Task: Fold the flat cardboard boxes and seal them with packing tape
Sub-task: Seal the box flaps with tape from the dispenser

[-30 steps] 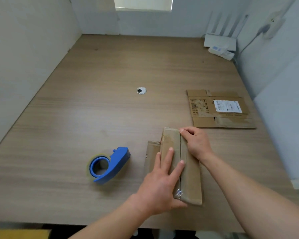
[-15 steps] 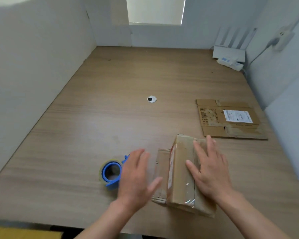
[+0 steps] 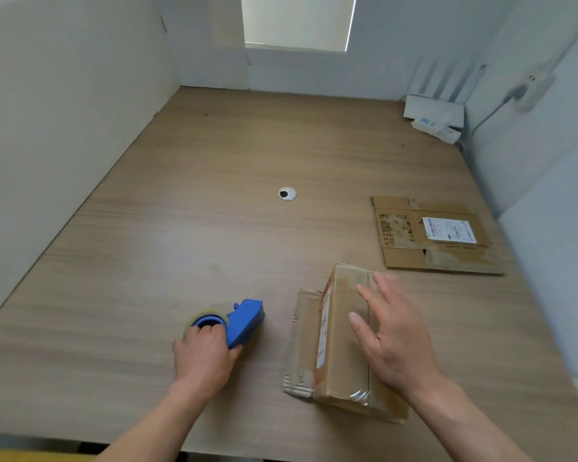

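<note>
The left hand (image 3: 205, 355) has its fingers curled over the round end of the blue tape dispenser (image 3: 242, 320), which rests on the table (image 3: 214, 228), so that hand already has the tool in its grasp. The dispenser's blue body points away and to the right, toward the folded box (image 3: 341, 361), which lies near it on that side with a strip of bare table between the 2. The box's long axis runs from the near edge of the table away from the person, leaning a little left at the far end, and a seam (image 3: 368, 378) follows that same axis along the top. The right hand (image 3: 394, 335) is spread flat and relaxed over the top of the box, holding nothing; whether it presses the cardboard or floats just above it cannot be told. 1 loose flap (image 3: 301, 341) lies flat on the table against the box's left side. The left hand is nearer the tool, the right nearer the box, so the taping probably calls for carrying the dispenser rightward and running it along the seam. Another flat cardboard (image 3: 404, 235) waits well beyond, to the right
</note>
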